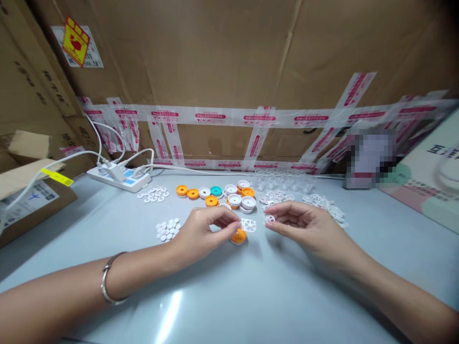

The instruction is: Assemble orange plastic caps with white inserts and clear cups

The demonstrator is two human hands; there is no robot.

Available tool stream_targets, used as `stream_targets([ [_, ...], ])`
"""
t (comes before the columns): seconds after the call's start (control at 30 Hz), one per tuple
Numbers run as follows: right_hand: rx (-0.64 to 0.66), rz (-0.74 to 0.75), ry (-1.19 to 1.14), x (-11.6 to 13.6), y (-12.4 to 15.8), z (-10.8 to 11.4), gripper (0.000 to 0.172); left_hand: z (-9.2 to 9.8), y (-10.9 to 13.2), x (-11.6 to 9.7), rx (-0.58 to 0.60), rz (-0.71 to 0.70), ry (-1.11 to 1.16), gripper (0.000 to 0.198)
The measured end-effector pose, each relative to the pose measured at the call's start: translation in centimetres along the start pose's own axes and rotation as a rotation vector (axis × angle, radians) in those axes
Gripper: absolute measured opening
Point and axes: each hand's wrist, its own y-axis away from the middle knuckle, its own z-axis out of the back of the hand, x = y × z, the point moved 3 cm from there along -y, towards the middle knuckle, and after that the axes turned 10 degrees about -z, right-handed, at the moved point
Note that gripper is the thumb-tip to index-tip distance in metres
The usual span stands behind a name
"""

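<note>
Bare hands working over a grey desk (pixel 287 301). The left hand (pixel 201 232), a silver bangle (pixel 103 282) at its wrist, is pinched at thumb and forefinger on the end of a white openwork plate (pixel 250 225), held above the desk's middle. The right hand (pixel 311 225), fingers loosely curled, grips a small white spoked piece (pixel 269 219) between its fingertips; the two parts are near each other but apart. Just below the plate lies an orange wheel-shaped disc (pixel 238 237); whether they touch cannot be told. Toward the far edge stand orange and white discs with one teal disc (pixel 215 191); behind and right, clear plastic parts (pixel 283 183). White openwork parts (pixel 328 210) are heaped toward the right edge. Small white buttons (pixel 168 230) form two groups left of the discs. A power strip (pixel 140 183) occupies the far left corner, before a taped carton (pixel 215 57).
</note>
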Motion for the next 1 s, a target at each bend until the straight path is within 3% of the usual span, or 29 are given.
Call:
stream_targets([
  [0.13, -0.050, -0.033, -0.098, 0.0, 0.3, -0.5, 0.033, -0.1, 0.0, 0.1, 0.006, 0.004, 0.006, 0.012],
  [0.4, 0.004, -0.023, -0.206, 0.8, 1.4, -2.2, 0.022, -0.3, 0.3, -0.1, 0.013, -0.016, 0.034, 0.012],
  [0.6, -0.068, 0.132, -0.147, 0.9, 1.6, -2.4, 0.016, -0.5, 0.7, -0.5, -0.039, -0.050, 0.048, 0.012],
  [0.8, -0.098, 0.251, -0.161, 0.8, 1.8, -2.6, 0.012, -0.8, 0.7, -0.6, -0.084, 0.031, 0.189, 0.010],
  [1.0, -0.058, 0.244, -0.260, 0.7, 1.8, -2.9, 0.008, -0.8, 0.7, -0.9, -0.109, 0.020, 0.272, 0.010],
])
